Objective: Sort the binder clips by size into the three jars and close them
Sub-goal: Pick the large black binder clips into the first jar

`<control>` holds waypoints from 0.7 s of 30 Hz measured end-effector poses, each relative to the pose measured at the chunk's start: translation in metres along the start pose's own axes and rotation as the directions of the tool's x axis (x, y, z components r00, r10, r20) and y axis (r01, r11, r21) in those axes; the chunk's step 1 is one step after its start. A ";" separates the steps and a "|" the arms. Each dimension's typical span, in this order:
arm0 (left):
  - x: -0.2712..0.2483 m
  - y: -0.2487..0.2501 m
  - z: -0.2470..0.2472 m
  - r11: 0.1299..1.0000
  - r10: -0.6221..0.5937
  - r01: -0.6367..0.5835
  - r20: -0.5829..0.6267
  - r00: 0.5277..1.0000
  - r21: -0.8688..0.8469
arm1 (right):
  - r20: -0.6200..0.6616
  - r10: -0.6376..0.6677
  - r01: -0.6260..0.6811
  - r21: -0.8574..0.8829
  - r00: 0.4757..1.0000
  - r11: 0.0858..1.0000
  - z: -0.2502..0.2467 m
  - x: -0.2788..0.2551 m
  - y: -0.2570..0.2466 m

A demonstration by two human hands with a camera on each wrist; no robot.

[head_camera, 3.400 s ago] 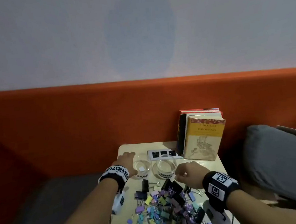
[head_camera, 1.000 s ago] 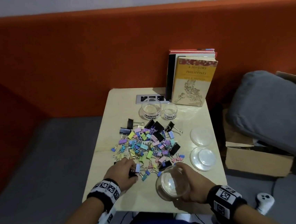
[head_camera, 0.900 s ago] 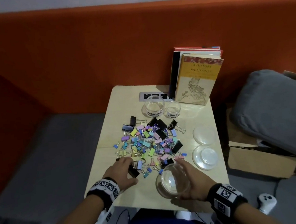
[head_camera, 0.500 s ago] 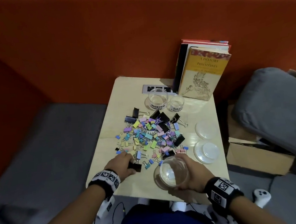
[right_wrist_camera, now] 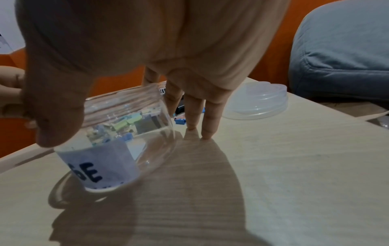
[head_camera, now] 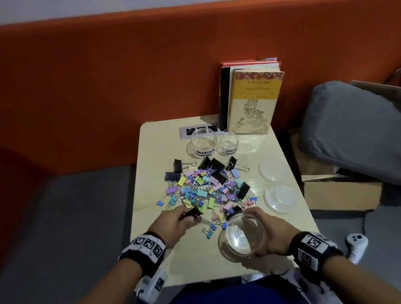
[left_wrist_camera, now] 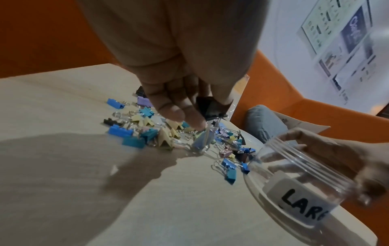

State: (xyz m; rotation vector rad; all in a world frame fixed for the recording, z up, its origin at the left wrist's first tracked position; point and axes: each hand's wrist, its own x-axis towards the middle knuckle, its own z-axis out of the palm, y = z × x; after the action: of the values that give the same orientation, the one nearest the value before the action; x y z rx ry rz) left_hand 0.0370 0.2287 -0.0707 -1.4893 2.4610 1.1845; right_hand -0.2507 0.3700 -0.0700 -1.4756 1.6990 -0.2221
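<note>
- Black metal, a large binder clip (left_wrist_camera: 210, 108) is pinched between the thumb and fingers of the left hand (head_camera: 174, 224), lifted just off the near edge of the clip pile (head_camera: 208, 188).
- Beside the pile on its near right, the right hand (head_camera: 270, 230) is wrapped around the large jar (head_camera: 242, 237), which has no lid on, is tilted with its mouth toward the clip and looks empty inside.
- Beyond the pile stand the medium jar (head_camera: 203, 143) and the small jar (head_camera: 229, 144), both open; right of the pile lie two clear lids (head_camera: 281, 199) on the surface (head_camera: 200, 259).
- Likely risks: the clip's wire handles could catch on the jar rim and drop it back into the pile; the tilted jar sits close to the near edge of the surface and could slip from the hand; smaller clips could snag on the handles and ride along into the wrong jar.
</note>
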 end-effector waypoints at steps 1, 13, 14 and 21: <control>0.003 0.002 -0.003 1.000 0.005 -0.005 -0.006 1.000 0.031 | -0.006 0.002 -0.002 0.001 1.000 1.000 0.001 0.000 0.000; 0.033 0.030 -0.026 0.982 0.167 -0.166 0.000 0.986 0.091 | -0.067 0.024 -0.023 0.015 0.997 1.000 0.010 0.000 -0.002; 0.032 0.039 -0.027 0.982 0.179 -0.180 0.021 0.984 0.064 | -0.074 0.025 -0.025 0.013 0.997 1.000 0.011 0.000 -0.003; 0.036 0.087 0.011 0.950 0.248 -0.287 0.266 0.931 0.121 | -0.071 0.043 -0.043 0.001 0.997 0.999 0.011 0.002 -0.002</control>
State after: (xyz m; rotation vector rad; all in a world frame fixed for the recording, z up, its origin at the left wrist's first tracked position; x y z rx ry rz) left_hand -0.0533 0.2303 -0.0410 -0.9227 2.5674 1.1001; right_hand -0.2415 0.3720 -0.0768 -1.4454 1.7858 -0.2529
